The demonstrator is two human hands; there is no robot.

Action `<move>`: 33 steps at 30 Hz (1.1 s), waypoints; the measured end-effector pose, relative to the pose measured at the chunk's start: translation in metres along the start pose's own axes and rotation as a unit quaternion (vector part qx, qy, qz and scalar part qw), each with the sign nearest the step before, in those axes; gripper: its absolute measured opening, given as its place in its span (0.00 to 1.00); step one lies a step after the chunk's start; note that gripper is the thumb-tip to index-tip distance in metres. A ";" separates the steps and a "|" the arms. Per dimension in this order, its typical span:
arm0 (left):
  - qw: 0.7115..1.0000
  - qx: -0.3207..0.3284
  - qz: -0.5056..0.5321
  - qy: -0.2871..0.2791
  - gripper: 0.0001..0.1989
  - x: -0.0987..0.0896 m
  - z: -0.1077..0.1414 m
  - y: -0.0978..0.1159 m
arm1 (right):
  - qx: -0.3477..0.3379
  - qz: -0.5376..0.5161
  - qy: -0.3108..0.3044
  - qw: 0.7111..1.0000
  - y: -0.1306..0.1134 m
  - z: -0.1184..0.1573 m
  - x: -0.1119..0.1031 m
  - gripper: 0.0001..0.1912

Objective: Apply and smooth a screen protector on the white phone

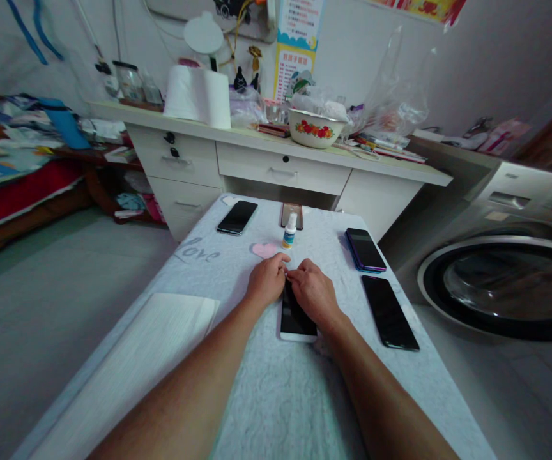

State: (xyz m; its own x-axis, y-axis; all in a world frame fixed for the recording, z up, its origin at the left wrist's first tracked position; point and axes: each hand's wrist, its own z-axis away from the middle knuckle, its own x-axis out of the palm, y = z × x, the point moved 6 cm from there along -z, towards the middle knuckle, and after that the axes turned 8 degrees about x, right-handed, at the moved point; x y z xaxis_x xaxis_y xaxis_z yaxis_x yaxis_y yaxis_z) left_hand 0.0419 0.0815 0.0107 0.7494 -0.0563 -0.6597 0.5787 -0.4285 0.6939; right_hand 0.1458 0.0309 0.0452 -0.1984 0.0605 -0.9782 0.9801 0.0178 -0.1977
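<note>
A white-framed smartphone (298,322) with a dark screen lies flat on the cloth-covered table. Both hands meet at its far end and hide that edge. My left hand (267,280) is closed at the far left corner, thumb and index finger pressed together. My right hand (315,292) rests over the phone's far right part, its fingers curled in toward the left fingertips. A tiny white bit shows between the fingertips; what it is, I cannot make out. Just beyond the hands stands a small white spray bottle (289,231) with a blue and yellow label.
Another phone (237,218) lies at the far left. To the right are a stack of phones (365,250) and a long black phone (390,313). Behind the bottle is a brownish phone case (292,216). A white desk (276,171) and a washing machine (501,255) border the table.
</note>
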 end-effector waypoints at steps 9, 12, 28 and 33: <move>1.000 -0.005 0.012 0.005 0.17 0.001 0.001 -0.003 | 0.017 0.011 0.026 0.999 0.007 0.000 0.000 0.15; 1.000 -0.010 0.008 0.004 0.17 0.001 0.001 -0.003 | 0.028 0.009 0.030 0.999 0.010 0.000 -0.001 0.15; 1.000 -0.003 0.017 0.008 0.16 0.001 0.002 -0.003 | -0.008 -0.001 0.021 1.000 0.004 -0.001 0.001 0.15; 1.000 -0.001 0.019 0.009 0.16 0.002 0.001 -0.004 | -0.028 -0.007 -0.002 1.000 0.003 0.005 -0.003 0.14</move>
State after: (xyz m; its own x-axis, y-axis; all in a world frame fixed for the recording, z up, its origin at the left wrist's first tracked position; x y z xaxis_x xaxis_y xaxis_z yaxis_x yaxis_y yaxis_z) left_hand 0.0405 0.0818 0.0065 0.7766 -0.0556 -0.6275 0.5504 -0.4247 0.7188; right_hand 0.1497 0.0253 0.0476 -0.2116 0.0564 -0.9757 0.9755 0.0742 -0.2073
